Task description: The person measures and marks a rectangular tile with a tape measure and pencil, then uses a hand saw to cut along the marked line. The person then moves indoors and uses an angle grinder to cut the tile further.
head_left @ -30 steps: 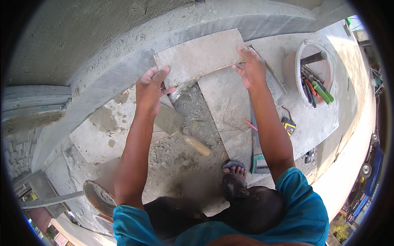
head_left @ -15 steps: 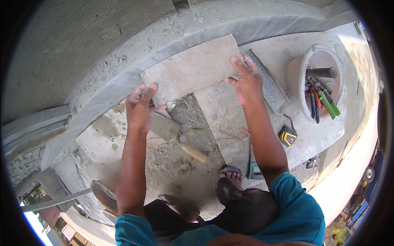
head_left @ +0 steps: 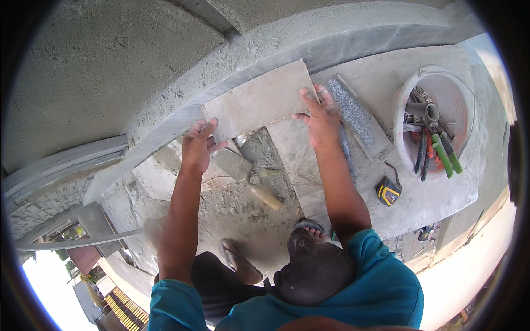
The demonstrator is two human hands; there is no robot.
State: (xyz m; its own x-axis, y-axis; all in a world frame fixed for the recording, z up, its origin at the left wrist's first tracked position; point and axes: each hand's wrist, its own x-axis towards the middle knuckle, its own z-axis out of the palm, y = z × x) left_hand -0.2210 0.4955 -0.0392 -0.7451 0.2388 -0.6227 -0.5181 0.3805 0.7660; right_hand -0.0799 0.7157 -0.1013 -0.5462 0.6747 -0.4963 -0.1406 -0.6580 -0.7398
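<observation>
- Nearest: your teal sleeves (head_left: 176,300), bottom edge of the view; dark trousers (head_left: 212,281) just past them.
- Your left foot (head_left: 237,256) and right foot (head_left: 316,230) wore sandals, right one partly hidden behind your knee.
- Rough grey mortar (head_left: 221,212) spread between your forearms.
- Trowel (head_left: 265,197) lay there, wooden handle toward you, blade angled up and left, near the left hand.
- Yellow-and-black tape measure (head_left: 388,191) sat right of your right forearm, on a big pale slab (head_left: 381,160).
- Stained tile (head_left: 154,175) lay flat, left of your left forearm.
- Your left hand (head_left: 200,140) pinched the near left corner of the grey tile, thumb on top.
- Your right hand (head_left: 320,118) pinched its right edge, thumb on the face, other fingers around the side.
- Grey tile (head_left: 256,102): between both hands, past the trowel, slanting up to the right, long far edge near the wall. Couldn't tell if it rested or hung above the bed.
- Speckled grey strip (head_left: 356,116) lay just right of your right hand.
- Bucket (head_left: 401,121), farther right, held green-handled pliers (head_left: 441,155) and a grey tube (head_left: 432,112).
- Farthest: curved concrete wall (head_left: 265,38).
</observation>
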